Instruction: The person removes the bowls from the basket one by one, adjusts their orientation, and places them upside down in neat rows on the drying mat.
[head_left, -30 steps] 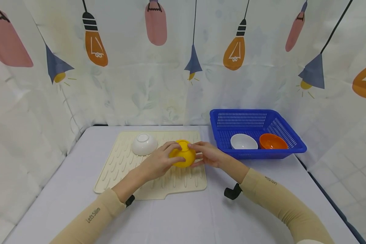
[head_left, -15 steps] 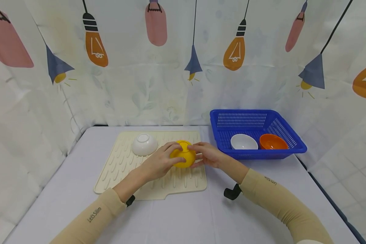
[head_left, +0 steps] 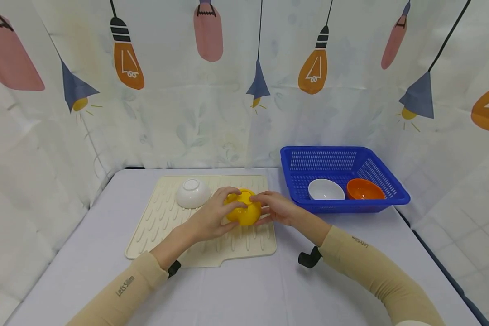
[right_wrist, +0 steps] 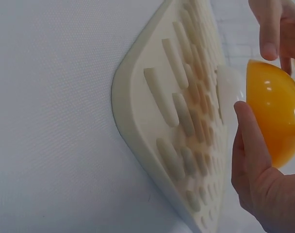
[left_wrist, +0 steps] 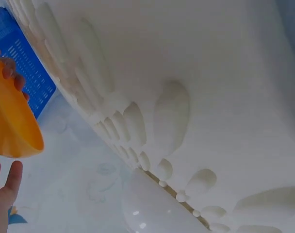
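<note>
Yellow bowl (head_left: 243, 212) in both hands, white bowl (head_left: 193, 192) just left, blue basket (head_left: 342, 158) right

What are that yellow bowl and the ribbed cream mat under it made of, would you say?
The yellow bowl, held between both hands, looks like glossy moulded plastic or melamine: the right wrist view shows sharp highlights on its smooth wall. The cream mat seems to be matte silicone or soft rubber, with rounded moulded ribs and no shine; how soft it is cannot be told.

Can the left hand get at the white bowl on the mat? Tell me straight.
Probably yes, once freed: the left hand now holds the yellow bowl; the white bowl sits upside down just beside it on the mat, with nothing between.
</note>
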The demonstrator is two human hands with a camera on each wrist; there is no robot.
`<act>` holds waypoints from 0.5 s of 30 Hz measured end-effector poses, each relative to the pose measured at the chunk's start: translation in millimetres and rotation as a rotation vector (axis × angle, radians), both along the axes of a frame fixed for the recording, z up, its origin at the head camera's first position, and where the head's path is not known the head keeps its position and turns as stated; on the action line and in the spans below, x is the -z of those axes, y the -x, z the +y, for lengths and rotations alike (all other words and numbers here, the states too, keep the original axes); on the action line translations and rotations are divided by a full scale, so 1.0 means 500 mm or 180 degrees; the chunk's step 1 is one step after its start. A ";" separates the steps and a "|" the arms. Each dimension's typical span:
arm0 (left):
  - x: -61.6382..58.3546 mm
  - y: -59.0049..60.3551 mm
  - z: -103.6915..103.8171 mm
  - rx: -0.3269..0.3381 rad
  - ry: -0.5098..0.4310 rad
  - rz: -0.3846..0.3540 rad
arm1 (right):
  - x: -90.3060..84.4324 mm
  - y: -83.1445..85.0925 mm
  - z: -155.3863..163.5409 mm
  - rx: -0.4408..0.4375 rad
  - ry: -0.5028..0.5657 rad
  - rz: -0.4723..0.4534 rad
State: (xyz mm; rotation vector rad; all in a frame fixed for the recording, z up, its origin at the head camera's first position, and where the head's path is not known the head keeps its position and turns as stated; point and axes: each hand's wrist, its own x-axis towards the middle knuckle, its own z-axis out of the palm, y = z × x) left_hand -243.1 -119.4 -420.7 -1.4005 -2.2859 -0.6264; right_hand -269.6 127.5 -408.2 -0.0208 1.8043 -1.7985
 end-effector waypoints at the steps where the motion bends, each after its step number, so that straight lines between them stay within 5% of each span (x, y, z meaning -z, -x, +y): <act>1: 0.000 0.000 -0.001 -0.0046 -0.0040 -0.0105 | 0.000 -0.001 -0.001 0.0007 -0.0013 0.0009; 8: -0.002 -0.001 -0.008 -0.0414 -0.0124 -0.0801 | -0.008 -0.006 -0.007 0.0006 -0.0116 0.0076; 15: -0.004 0.002 -0.011 -0.0506 -0.0050 -0.1076 | -0.013 -0.007 -0.006 0.0026 -0.0119 0.0099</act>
